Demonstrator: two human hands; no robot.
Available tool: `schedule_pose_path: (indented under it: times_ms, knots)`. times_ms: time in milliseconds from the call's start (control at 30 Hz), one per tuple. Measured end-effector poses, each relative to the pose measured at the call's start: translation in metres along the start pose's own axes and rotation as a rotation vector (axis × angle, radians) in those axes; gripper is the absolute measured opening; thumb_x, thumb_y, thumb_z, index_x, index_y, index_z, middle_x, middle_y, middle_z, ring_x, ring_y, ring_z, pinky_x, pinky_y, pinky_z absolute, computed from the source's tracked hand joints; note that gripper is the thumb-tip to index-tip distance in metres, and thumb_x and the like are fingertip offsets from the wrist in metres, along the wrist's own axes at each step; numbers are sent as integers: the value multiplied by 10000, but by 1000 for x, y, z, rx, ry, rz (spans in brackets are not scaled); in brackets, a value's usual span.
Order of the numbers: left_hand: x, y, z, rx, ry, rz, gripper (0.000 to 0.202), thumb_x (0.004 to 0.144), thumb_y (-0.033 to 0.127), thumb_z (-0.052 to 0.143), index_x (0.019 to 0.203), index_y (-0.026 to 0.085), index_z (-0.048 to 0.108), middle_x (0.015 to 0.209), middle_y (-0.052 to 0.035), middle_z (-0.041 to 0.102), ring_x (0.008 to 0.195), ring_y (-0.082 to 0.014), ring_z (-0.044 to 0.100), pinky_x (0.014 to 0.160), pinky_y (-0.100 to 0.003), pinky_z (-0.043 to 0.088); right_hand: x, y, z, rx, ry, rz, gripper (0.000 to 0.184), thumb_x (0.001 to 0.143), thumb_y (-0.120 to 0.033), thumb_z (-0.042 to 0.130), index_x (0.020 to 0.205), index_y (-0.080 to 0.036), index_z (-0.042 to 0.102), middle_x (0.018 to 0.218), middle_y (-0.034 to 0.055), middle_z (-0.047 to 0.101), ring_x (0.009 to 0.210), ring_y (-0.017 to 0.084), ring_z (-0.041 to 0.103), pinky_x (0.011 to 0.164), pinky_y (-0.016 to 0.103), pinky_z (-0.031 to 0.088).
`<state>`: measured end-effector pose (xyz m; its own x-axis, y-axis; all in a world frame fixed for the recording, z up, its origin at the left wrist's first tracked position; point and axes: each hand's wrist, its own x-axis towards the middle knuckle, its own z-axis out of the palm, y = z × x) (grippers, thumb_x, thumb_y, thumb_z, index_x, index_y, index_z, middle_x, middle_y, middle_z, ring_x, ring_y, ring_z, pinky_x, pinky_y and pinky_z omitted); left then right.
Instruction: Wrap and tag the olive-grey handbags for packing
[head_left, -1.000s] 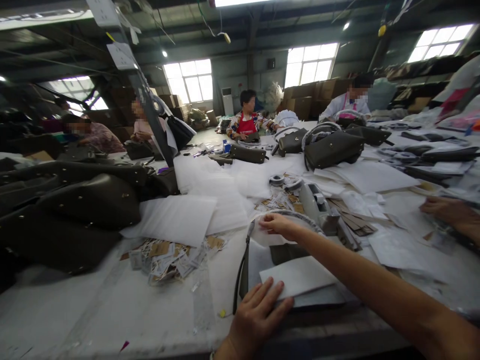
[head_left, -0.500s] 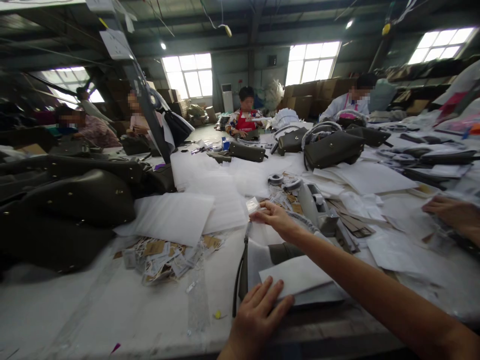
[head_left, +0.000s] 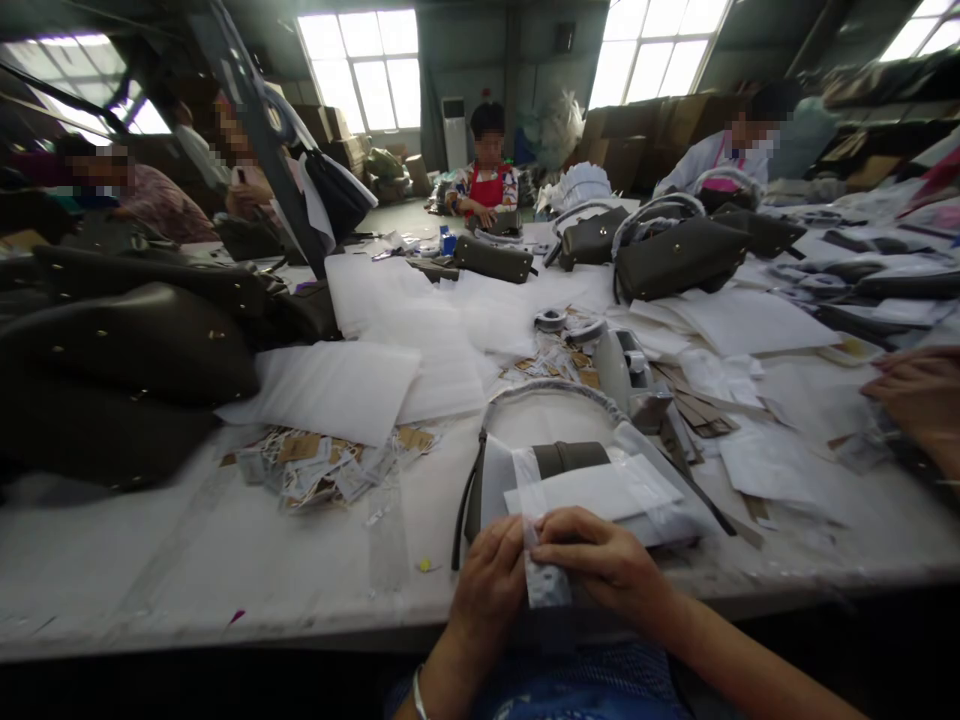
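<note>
Both my hands are together at the near edge of the table, in front of a dark olive handbag (head_left: 570,457) lying there. Its curved handle (head_left: 551,385) is wrapped in clear film, and folded white packing sheet (head_left: 600,490) covers much of its body. A translucent plastic strip (head_left: 550,587) hangs down between my hands, its upper end lying over the bag. My left hand (head_left: 486,570) grips it from the left with curled fingers. From the other side my right hand (head_left: 600,555) pinches it between thumb and fingers. Whether the strip is tape or a flat sleeve is unclear.
A heap of paper tags (head_left: 322,465) lies left of the bag, beside white foam sheets (head_left: 330,385). A grey tape dispenser (head_left: 626,365) stands behind it. Dark handbags (head_left: 127,370) pile up at left. A co-worker's hand (head_left: 919,400) is at right; other people sit across the table.
My right hand has come back from beyond the bag's handle to meet my left hand at the near edge. My left hand has left its flat rest on the sheet and now grips the strip.
</note>
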<state>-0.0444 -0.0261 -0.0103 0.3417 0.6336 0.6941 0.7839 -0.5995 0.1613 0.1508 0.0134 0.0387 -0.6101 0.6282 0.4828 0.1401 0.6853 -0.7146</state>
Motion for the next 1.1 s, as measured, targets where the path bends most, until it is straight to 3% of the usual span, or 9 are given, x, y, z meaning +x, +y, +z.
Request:
schedule_pose_path:
  times_ms: [167,367,500,600,667,733,800,900,1100]
  knots:
    - [-2,-3,-1,-134,-2,-94,231,1012,218,452,1150,137,618,1110,-101,714,1061,-200,658,956,-336,563,-11,3,1,-102,-1,-124,292,983,-112,517,1192,-203,699,995,86,666,1051,188,626,958,347,547]
    - [-4,-8,-2,-126,-16,-106,337,1006,255,481,1330,189,551,1226,-117,667,1117,-203,640,938,-338,568,-15,9,2,-309,-40,-264,219,946,-97,603,1129,-168,699,948,53,701,1036,178,639,1046,391,511]
    - [-6,-8,-2,-121,-62,-78,374,978,198,533,1351,211,554,1365,-114,601,1185,-219,604,981,-358,549,-17,3,-10,-320,-125,-283,200,945,-89,598,1119,-130,686,994,77,711,1114,195,625,1068,387,495]
    - [-5,-8,-3,-164,-110,-74,413,983,206,524,1395,188,510,1353,-76,625,1208,-218,583,1016,-366,533,-14,-6,-23,-222,-204,-246,146,961,-238,615,1025,-131,691,936,76,715,1102,220,641,1059,404,497]
    - [-4,-8,-4,-169,-117,-76,421,986,202,516,1406,183,497,1354,-64,627,1209,-214,581,1017,-366,534,-11,-10,-28,-182,-143,-175,172,971,-297,594,974,-153,689,896,65,716,1029,210,671,1018,389,523]
    - [-4,-7,-5,-164,-116,-76,419,988,204,512,1407,187,496,1360,-57,623,1228,-217,571,1026,-373,532,-8,-10,-27,-264,-29,-105,156,974,-264,584,1038,-169,688,972,72,730,1030,203,676,1021,392,519]
    - [-4,-7,-5,-154,-104,-75,419,990,202,510,1408,195,495,1356,-51,626,1270,-224,548,1045,-384,523,-6,-5,-22,-435,1,-58,276,958,-269,615,1212,-166,646,1159,109,708,1156,239,632,1077,447,475]
    - [-4,-7,-3,-142,-95,-72,425,985,176,507,1410,189,490,1337,-54,640,1299,-213,533,1066,-380,512,-8,7,-10,-635,-118,-30,499,948,-285,621,1414,-146,504,1374,146,593,1308,291,523,1126,521,411]
    - [1,-4,-12,-210,-234,-129,505,926,153,558,1423,171,470,1412,-71,578,1339,-221,491,1118,-402,466,-20,22,0,-744,-181,-42,564,941,-120,528,1491,-145,403,1454,129,521,1384,272,439,1145,533,374]
